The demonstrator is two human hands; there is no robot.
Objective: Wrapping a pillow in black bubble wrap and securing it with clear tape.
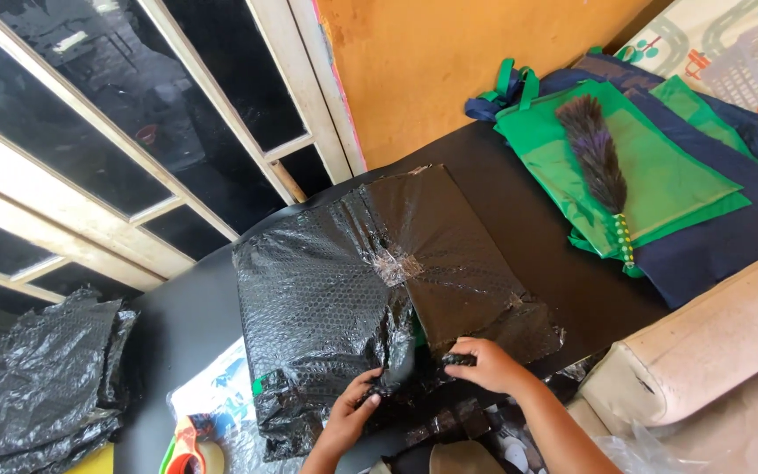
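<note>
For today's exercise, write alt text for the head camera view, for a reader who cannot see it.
Two hands, the left hand and right hand, grip the near edge of a parcel wrapped in black bubble wrap on a dark table. Green and navy fabric bags with a feather duster lie at the right.

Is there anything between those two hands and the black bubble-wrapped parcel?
Nothing visible. The left hand and right hand already grip the near edge of the black bubble-wrapped parcel.
</note>
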